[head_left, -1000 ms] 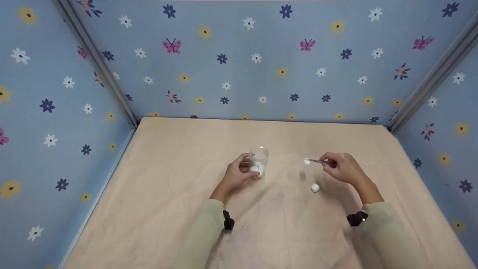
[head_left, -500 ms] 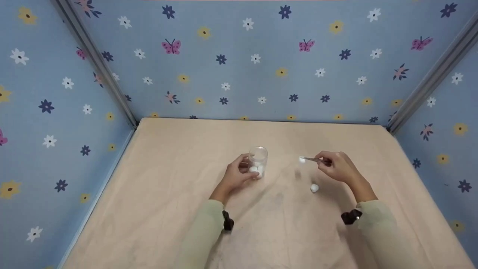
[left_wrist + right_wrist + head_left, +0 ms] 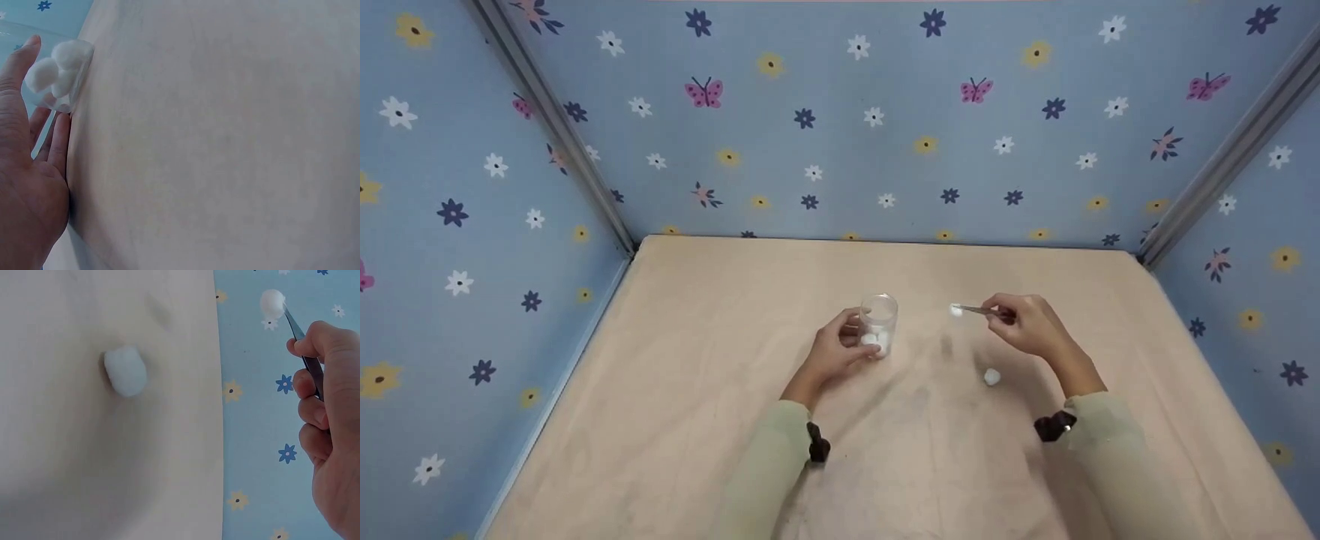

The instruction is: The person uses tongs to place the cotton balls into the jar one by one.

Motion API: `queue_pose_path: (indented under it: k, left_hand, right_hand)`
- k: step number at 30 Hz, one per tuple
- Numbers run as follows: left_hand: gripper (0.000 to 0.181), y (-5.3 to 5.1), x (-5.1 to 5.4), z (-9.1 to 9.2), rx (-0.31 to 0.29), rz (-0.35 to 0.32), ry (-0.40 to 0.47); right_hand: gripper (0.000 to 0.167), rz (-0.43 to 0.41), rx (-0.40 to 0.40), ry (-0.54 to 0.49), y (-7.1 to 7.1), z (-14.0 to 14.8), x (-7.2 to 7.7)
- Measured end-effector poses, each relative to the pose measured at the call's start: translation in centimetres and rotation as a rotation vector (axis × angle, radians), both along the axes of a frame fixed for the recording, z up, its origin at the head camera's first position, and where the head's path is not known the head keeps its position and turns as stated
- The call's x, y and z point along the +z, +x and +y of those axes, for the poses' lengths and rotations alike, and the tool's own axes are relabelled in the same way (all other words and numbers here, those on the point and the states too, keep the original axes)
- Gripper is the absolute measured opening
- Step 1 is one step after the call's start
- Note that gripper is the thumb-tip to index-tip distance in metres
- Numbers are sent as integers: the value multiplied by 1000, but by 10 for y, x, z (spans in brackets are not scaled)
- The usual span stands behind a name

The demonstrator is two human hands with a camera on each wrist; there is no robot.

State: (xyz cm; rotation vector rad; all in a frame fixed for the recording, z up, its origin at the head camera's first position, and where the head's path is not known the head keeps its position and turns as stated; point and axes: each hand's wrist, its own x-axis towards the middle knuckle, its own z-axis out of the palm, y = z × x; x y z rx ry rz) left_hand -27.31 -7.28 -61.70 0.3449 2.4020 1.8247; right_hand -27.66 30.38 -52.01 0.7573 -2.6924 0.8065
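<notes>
In the head view my left hand (image 3: pixel 832 354) grips a clear cup (image 3: pixel 879 311) that stands upright on the cloth. White cotton balls (image 3: pixel 68 55) lie at the bottom of the cup, seen through its wall in the left wrist view. To the right, my right hand (image 3: pixel 1029 324) pinches metal tweezers (image 3: pixel 295 326). Their tips hold one cotton ball (image 3: pixel 273 304) in the air, to the right of the cup and apart from it. Below the right hand, a loose cotton ball (image 3: pixel 992 376) rests on the table.
A pale cloth covers the table (image 3: pixel 720 315). Blue flowered panels (image 3: pixel 840 120) rise at the back and both sides, with grey metal posts (image 3: pixel 556 124) at the corners. Dark wrist cameras (image 3: pixel 1056 426) sit at the sleeve cuffs.
My right hand has moved left and slightly away from me, carrying the tweezers and cotton ball toward the cup. The left hand, the cup and the loose cotton ball have stayed in place.
</notes>
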Motion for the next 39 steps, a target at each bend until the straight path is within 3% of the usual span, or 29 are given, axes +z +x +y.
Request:
queue_pose_path:
  k: [8,27,39]
  left_hand:
    - [69,4,4,0,-1,-29,10]
    - [70,1,-1,0,2,-30,24]
    - [69,3,4,1,2,-58,8]
  right_hand:
    - [13,20,6,-17,-2,-12,3]
    - [12,34,41,-21,-7,-38,13]
    - [13,9,42,-35,-10,-56,19]
